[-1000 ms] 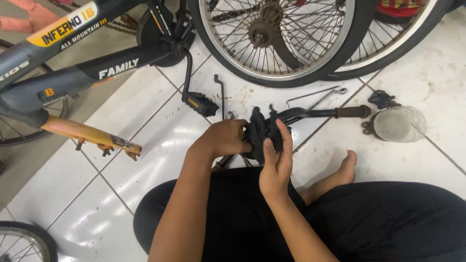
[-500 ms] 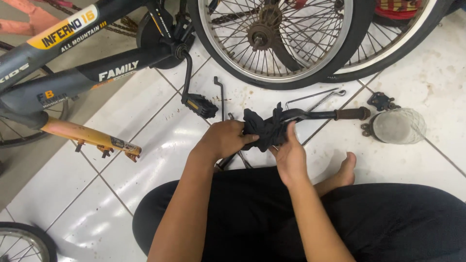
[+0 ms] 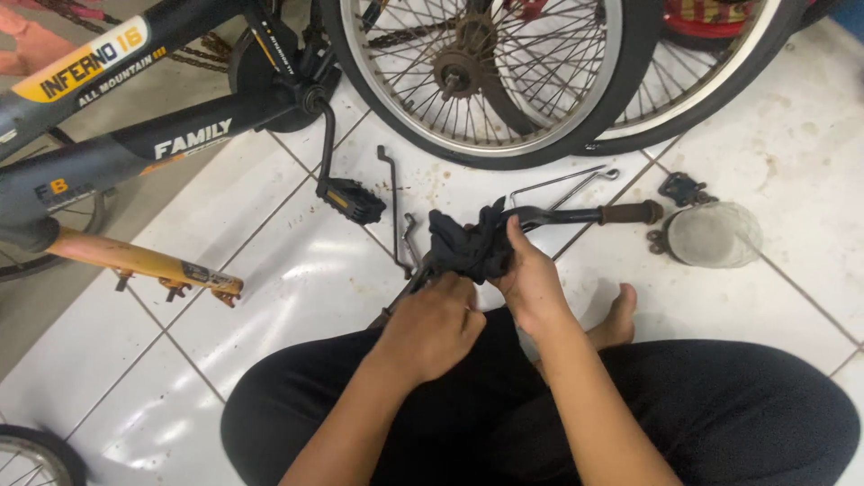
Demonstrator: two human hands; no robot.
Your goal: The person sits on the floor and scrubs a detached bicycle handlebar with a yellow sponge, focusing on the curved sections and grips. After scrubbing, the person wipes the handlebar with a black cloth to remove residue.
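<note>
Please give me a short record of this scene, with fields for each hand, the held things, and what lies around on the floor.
left hand: left hand grips the lower part of a dark metal bar
right hand: right hand presses a black cloth around the bar
bar end: brown grip, pointing right, above the floor
floor: white tiles, with a long wrench lying flat
nearby: bicycle pedal, spoked wheel, round pale container
person: seated, bare foot showing

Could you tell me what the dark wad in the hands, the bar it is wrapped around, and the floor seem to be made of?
The dark wad looks like soft black cloth: it bunches and folds. The bar seems dark painted metal, thin and rigid, with a brownish grip, perhaps rubber, at its end. The floor looks like glazed white ceramic tile: glossy reflections, grout lines.
</note>
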